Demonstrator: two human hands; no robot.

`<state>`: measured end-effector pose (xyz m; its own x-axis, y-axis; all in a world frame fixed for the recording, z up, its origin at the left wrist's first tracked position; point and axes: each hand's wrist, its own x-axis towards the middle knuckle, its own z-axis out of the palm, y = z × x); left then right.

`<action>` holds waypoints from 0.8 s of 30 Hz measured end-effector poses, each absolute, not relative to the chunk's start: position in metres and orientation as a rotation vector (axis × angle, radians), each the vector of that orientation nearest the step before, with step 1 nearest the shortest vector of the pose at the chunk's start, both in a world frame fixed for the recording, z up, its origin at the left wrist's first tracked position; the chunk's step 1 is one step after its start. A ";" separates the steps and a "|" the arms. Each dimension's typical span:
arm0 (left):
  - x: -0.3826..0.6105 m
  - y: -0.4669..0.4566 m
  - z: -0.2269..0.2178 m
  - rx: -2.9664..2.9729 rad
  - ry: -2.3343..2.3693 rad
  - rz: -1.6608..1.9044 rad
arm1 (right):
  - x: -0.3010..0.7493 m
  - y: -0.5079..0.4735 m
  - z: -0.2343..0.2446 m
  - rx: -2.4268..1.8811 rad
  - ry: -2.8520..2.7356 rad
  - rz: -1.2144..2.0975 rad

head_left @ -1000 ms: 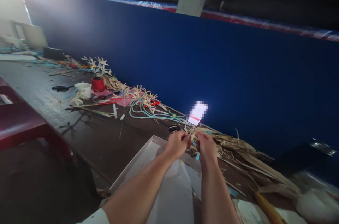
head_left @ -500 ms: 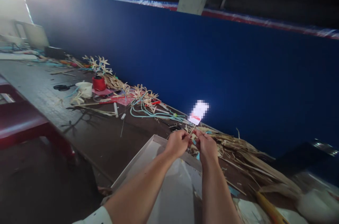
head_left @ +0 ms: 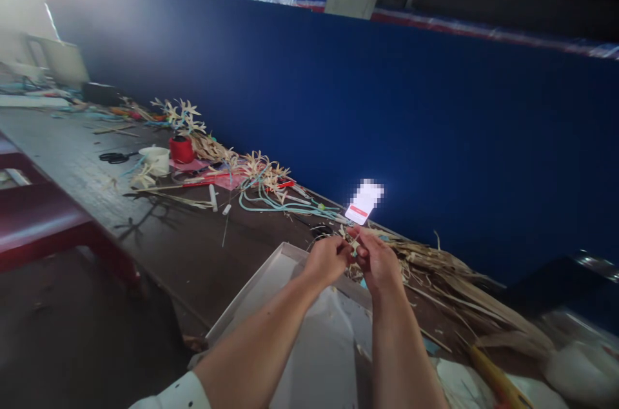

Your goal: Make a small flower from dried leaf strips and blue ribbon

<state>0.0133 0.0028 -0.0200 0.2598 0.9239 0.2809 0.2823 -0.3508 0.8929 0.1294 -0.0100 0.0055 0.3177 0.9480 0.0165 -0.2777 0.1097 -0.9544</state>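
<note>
My left hand (head_left: 329, 260) is closed in a pinch over the back edge of a shallow white tray (head_left: 285, 254). A thin pale strip (head_left: 356, 241) shows at its fingertips, partly hidden by the fingers. Close beside it on the right, my right hand (head_left: 382, 264) has its index finger stretched out, apart from the thumb, around the strip's end. Just beyond both hands stands a lit phone (head_left: 358, 213), its screen blurred out. Dried husk strips (head_left: 425, 257) lie to the right of my hands.
Light blue cords (head_left: 271, 206) and pale husk flowers (head_left: 261, 167) lie along the table's back. Farther left are a red thread spool (head_left: 181, 149), a white cup (head_left: 157, 160) and black scissors (head_left: 116, 157). A blue partition (head_left: 309, 86) rises behind. A dark red stool (head_left: 48, 222) stands front left.
My right index finger has stretched out and moved apart from the thumb. Both hands stay close together over the tray's back edge. The view has shifted slightly.
</note>
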 end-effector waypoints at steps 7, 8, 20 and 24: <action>0.012 0.000 -0.019 1.867 1.103 1.068 | 0.133 -0.006 0.001 -1.104 -0.775 1.058; 0.012 0.000 -0.019 1.876 1.101 1.063 | 0.133 -0.006 0.001 -1.109 -0.770 1.051; 0.012 -0.001 -0.016 1.884 1.109 1.024 | 0.133 -0.006 0.000 -1.201 -0.818 0.896; 0.012 -0.001 -0.015 1.882 1.102 1.036 | 0.132 -0.007 0.001 -1.201 -0.802 0.893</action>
<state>0.0123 -0.0013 -0.0153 0.3147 0.9066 0.2811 0.3364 -0.3834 0.8601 0.1324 -0.0066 0.0007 0.4366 0.8983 0.0492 -0.1449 0.1241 -0.9816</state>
